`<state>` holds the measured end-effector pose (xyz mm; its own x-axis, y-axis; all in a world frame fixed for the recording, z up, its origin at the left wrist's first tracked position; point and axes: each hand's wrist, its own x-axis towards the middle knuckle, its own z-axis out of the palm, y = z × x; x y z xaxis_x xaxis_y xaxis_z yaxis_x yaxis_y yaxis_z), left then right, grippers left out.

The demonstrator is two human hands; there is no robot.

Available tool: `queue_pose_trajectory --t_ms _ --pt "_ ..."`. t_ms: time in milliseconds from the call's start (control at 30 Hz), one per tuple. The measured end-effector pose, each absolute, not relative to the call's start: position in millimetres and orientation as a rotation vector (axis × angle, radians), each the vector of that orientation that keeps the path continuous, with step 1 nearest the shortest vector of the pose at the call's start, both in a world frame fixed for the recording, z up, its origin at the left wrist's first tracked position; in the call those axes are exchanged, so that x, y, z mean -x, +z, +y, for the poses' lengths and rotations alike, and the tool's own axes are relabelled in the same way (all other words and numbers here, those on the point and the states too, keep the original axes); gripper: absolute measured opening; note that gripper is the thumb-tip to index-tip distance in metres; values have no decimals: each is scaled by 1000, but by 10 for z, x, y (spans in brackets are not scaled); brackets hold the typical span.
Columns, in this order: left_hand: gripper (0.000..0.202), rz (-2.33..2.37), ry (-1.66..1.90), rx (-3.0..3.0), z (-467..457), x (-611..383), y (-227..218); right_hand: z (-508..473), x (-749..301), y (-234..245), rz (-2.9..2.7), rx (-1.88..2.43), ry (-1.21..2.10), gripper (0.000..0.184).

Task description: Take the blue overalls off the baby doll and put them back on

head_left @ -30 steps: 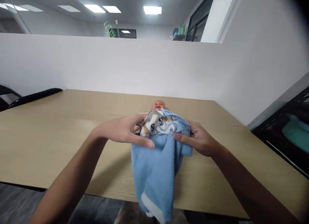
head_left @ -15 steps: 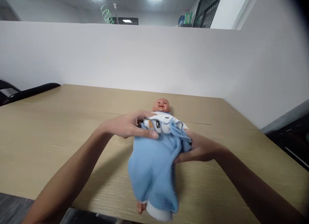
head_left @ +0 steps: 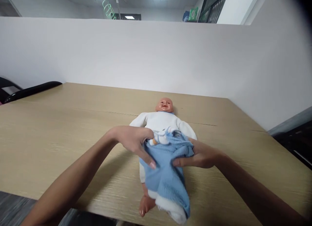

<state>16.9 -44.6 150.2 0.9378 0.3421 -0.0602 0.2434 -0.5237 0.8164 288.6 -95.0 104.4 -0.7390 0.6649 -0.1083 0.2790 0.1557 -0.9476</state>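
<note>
Head view: our left hand [head_left: 135, 140] and right hand [head_left: 203, 154] pinch the blue cloth [head_left: 165, 177]; beneath, the doll [head_left: 161, 120] lies lengthwise, head [head_left: 165, 104] farthest.

Lower centre: left hand [head_left: 136, 142] and right hand [head_left: 198, 155] grip bunched blue garment [head_left: 167, 174] over white-clad doll [head_left: 159, 120], face-up on wooden surface [head_left: 65, 131]; one bare foot [head_left: 147, 205] shows at bottom. White wall [head_left: 146, 54] across upper frame.

A head-worn camera looks forward and down across a desk [head_left: 73, 122] toward a white wall [head_left: 146, 54]. The desk begins close below the viewpoint.
</note>
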Motion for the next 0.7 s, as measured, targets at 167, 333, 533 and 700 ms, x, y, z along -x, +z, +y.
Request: queue_pose_trajectory --t_ms 167,333,533,700 --pt "13 368 257 -2065 -470 -135 1495 -1026 -2996 855 -1947 1087 1640 66" --pt "22 515 314 -2063 -540 -119 1471 -1109 -2984 928 -1939 1030 1716 82" --pt "26 327 59 -1958 -639 -34 1419 -1192 -2921 952 -1696 1080 1772 70" --pt "23 307 285 -1883 -753 -44 1346 -1254 -2876 995 -1811 1004 1813 70"
